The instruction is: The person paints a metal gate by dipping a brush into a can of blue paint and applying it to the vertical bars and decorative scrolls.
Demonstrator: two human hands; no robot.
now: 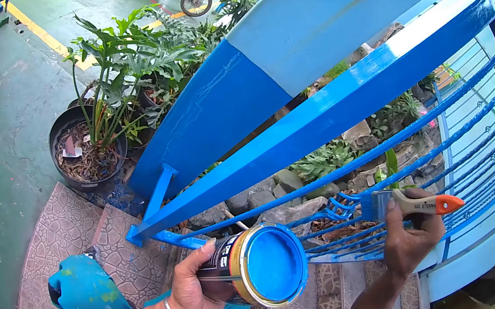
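A tilted paint can [267, 265], its open mouth full of blue paint and turned toward the camera, is held low in the middle of the view by the left hand [189, 290], whose grip is clamped around its side. A paintbrush [411, 201] is held just to the right, against the lower bars of the blue railing [321, 121]; the grip of the right hand [412, 241] is closed on its handle. Patterned steps [63, 233] are seen below, and a potted plant [88, 149] stands near the railing's foot.
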